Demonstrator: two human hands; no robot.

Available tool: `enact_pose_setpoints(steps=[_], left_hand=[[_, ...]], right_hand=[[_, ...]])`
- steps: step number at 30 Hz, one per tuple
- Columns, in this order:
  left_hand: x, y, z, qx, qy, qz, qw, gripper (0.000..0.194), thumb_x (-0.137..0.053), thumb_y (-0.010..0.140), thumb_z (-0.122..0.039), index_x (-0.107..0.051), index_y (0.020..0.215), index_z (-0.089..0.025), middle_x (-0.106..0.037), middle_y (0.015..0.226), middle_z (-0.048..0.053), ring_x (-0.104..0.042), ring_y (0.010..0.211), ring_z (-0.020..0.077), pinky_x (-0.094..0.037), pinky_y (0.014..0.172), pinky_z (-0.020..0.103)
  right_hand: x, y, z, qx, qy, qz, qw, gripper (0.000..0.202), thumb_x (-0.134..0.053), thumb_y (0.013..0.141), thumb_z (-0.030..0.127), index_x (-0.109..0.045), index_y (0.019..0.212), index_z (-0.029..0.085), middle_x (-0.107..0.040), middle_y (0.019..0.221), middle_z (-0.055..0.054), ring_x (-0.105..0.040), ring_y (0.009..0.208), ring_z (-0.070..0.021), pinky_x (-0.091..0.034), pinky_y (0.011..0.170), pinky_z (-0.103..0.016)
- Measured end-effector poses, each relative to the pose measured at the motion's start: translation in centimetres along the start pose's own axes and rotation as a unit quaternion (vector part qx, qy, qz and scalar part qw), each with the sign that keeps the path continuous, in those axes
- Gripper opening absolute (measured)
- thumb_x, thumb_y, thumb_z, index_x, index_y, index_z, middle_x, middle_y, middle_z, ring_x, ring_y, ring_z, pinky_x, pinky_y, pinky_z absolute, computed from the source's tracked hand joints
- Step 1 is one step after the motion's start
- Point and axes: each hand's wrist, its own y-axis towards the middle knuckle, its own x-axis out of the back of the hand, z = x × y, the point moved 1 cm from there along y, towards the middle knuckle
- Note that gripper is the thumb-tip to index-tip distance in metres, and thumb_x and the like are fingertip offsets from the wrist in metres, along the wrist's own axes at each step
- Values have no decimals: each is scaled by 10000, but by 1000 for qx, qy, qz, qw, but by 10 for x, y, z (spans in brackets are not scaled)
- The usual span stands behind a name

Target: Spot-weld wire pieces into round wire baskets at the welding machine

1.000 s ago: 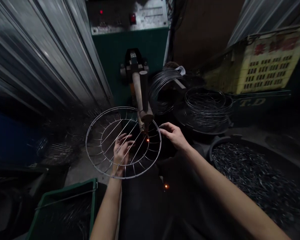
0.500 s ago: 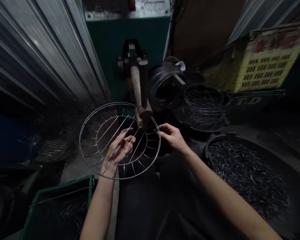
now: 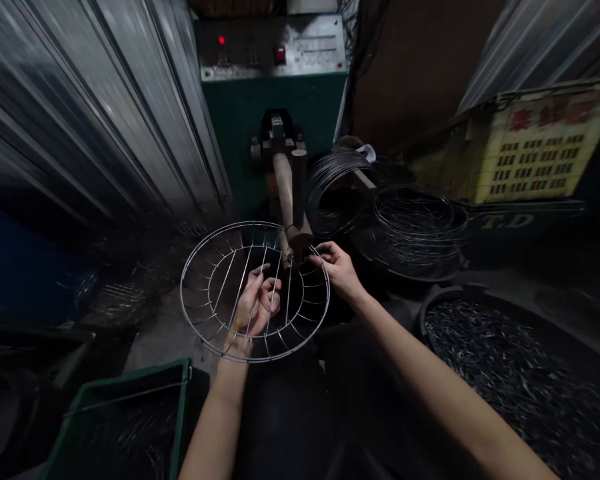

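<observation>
A round wire rack point(image 3: 196, 331), with two rings, short spokes and several parallel bars, lies between the arms of a welding machine point(image 3: 293, 193). My left hand point(image 3: 259, 300) is beneath the rack, seen through its bars, with fingers curled near the electrode; what they hold, if anything, is too small to tell. At the rack's right rim, my right hand point(image 3: 337, 270) pinches the outer wire between thumb and fingers. The machine's lower tip meets the rack's inner ring area at the far right side.
Wire coils point(image 3: 337, 177) and stacked wire rings point(image 3: 417, 227) sit right of the machine. A black tub point(image 3: 433, 297) of small metal pieces is at right, a green crate point(image 3: 184, 400) at lower left, a yellow crate point(image 3: 535, 167) at upper right.
The view has tilted up, so everything sits lower and more of the machine's panel shows. The rack has turned, its bars now running more nearly upright in view.
</observation>
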Motion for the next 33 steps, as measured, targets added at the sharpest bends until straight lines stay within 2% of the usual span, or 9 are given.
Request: enact_pose_setpoints(steps=[4, 11, 17, 21, 28, 33], left_hand=[[-2, -1, 5, -10, -16, -8, 1000, 246, -495, 892, -309, -413, 1114, -241, -585, 762, -4, -488, 399, 52, -354, 347, 139], [-9, -3, 15, -59, -29, -33, 997, 252, -499, 890, -347, -404, 1107, -259, -576, 760, -11, -487, 388, 58, -308, 304, 129], [-8, 2, 13, -78, -21, -59, 995, 266, -512, 883, -352, -392, 1098, -251, -586, 749, -10, -484, 374, 60, -309, 302, 132], [-8, 5, 11, -76, -21, -63, 995, 273, -526, 875, -353, -400, 1097, -256, -587, 746, -9, -483, 375, 65, -301, 293, 132], [-14, 4, 16, -115, -36, -89, 989, 225, -501, 887, -331, -420, 1081, -252, -588, 732, -16, -486, 386, 54, -356, 340, 139], [-13, 9, 18, -132, -36, -101, 985, 235, -512, 877, -359, -401, 1060, -263, -594, 736, -22, -489, 378, 66, -305, 296, 136]], right_hand=[[1, 0, -2, 1, 8, -1, 1000, 431, -778, 589, 461, -529, 838, 213, -582, 649, 52, -489, 554, -86, -384, 531, -222], [16, -23, 6, 28, -86, 22, 996, 341, -742, 642, 465, -608, 823, 210, -624, 764, 8, -562, 706, -140, -459, 671, -277], [5, -12, 1, 41, -89, -9, 995, 363, -725, 643, 510, -605, 776, 194, -615, 729, 9, -545, 667, -133, -449, 644, -275], [2, -6, -3, 25, -67, -5, 997, 357, -731, 637, 502, -607, 775, 197, -618, 719, 12, -542, 647, -129, -451, 629, -272], [18, -28, -2, 28, -98, -1, 995, 307, -737, 660, 444, -647, 822, 199, -650, 801, -6, -581, 747, -153, -467, 728, -293], [13, -28, -1, 38, -109, 18, 993, 292, -717, 685, 436, -656, 851, 203, -656, 811, -2, -588, 759, -160, -467, 740, -300]])
